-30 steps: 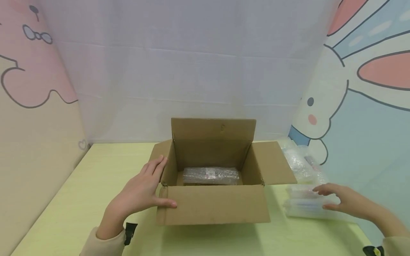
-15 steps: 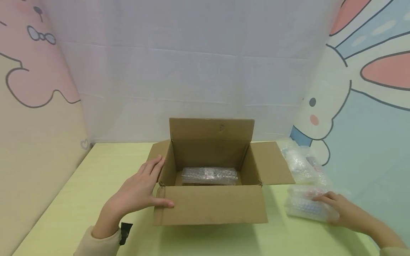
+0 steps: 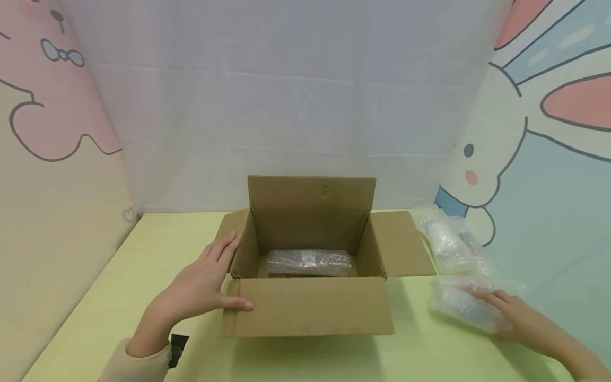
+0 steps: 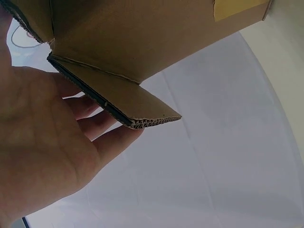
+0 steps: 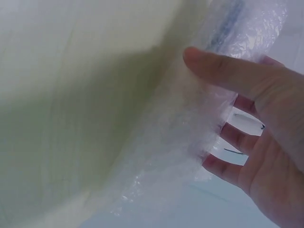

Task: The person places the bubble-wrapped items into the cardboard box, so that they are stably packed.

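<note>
An uncovered cardboard box (image 3: 310,307) stands on the table with its flaps spread. Inside lies a bubble-wrapped package (image 3: 307,262) with a small label. My left hand (image 3: 193,286) rests on the box's near left corner, fingers straight along the left flap (image 4: 109,90) and thumb on the front flap. To the right of the box, my right hand (image 3: 527,321) grips a bubble-wrapped package (image 3: 468,307), thumb on one side and fingers on the other in the right wrist view. The package's contents show only as a bluish blur through the wrap (image 5: 228,23).
More bubble-wrapped packages (image 3: 446,244) lie at the table's right side, behind the one in my right hand. The box's right flap (image 3: 403,244) sticks out toward them. A white curtain (image 3: 296,106) hangs behind the pale yellow table (image 3: 157,239), with printed cloth walls on both sides.
My right hand has come down onto the nearest bubble-wrapped package, taken hold of it and turned it slightly. My left hand stays on the box corner; the whole view has drifted a little.
</note>
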A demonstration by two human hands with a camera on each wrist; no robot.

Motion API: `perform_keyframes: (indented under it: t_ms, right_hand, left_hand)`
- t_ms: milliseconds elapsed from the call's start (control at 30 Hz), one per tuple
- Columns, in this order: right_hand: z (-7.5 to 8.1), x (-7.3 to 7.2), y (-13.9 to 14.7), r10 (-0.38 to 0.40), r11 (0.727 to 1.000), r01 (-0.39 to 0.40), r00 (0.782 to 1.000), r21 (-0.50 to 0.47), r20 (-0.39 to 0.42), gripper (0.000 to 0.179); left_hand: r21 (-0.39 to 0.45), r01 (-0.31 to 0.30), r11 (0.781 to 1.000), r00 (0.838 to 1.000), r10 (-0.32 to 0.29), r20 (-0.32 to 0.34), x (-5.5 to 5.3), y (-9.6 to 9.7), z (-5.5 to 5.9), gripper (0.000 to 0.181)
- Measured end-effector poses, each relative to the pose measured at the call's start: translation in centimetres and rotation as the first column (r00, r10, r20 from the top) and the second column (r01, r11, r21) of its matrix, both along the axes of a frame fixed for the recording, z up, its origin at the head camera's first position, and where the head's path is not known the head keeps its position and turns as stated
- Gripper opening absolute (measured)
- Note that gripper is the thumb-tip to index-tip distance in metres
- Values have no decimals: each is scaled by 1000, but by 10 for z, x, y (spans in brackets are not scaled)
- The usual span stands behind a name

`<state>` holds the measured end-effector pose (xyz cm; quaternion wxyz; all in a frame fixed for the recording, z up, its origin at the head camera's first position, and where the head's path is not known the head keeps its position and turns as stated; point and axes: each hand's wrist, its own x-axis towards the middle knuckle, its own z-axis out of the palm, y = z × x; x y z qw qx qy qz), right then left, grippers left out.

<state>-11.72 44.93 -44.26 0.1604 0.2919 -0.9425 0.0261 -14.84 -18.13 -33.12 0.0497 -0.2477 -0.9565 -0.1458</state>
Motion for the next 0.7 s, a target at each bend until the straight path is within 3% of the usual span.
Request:
perform_keyframes:
  t_ms: [200, 367, 467, 700]
  right_hand:
    - [35, 1, 5, -169, 983, 177, 976, -44, 137, 88]
    - [70, -4, 2, -251, 960, 269, 947, -72, 200, 85]
    - [92, -9, -4, -275, 953, 294, 941, -77, 198, 88]
    - [147, -22, -33, -262, 962, 265, 964, -62, 50, 89]
  left_hand:
    - [43, 2, 999, 1000, -2, 6, 1, 1, -4, 125]
    - [78, 1, 997, 1000, -2, 15, 1, -1, -8, 125]
    - [108, 4, 994, 1000, -6, 24, 0, -2, -12, 124]
    - [141, 13, 990, 1000, -15, 13, -1, -3, -18, 123]
